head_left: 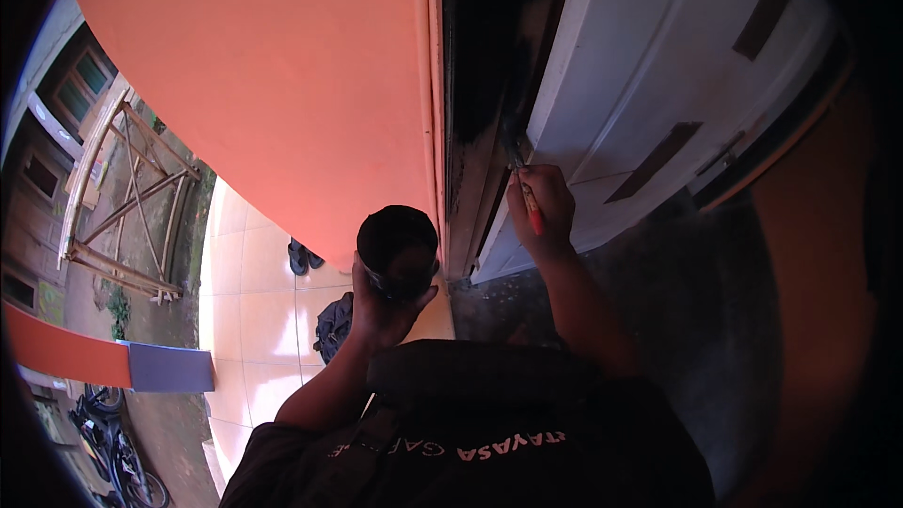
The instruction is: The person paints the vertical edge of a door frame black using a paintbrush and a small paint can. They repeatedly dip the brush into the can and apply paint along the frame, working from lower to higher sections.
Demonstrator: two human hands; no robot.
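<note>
My right hand [544, 212] is closed around a paintbrush [533, 207] with a reddish handle end. Its dark bristles rest against the door frame [475, 141]. The upper part of that frame is glossy black, while its lower part looks brownish and patchy. In my left hand [388, 315] is a round dark container [398, 249], held from below and the side with its opening facing up. Something dark fills the inside, too dim to make out clearly.
A white door [611, 85] with brown strips stands right of the frame, an orange wall [263, 66] left of it. On the tiled floor [268, 320] lie dark sandals [303, 258] and a black bag [333, 327]. Outside are a bamboo structure [132, 198] and a motorbike [118, 447].
</note>
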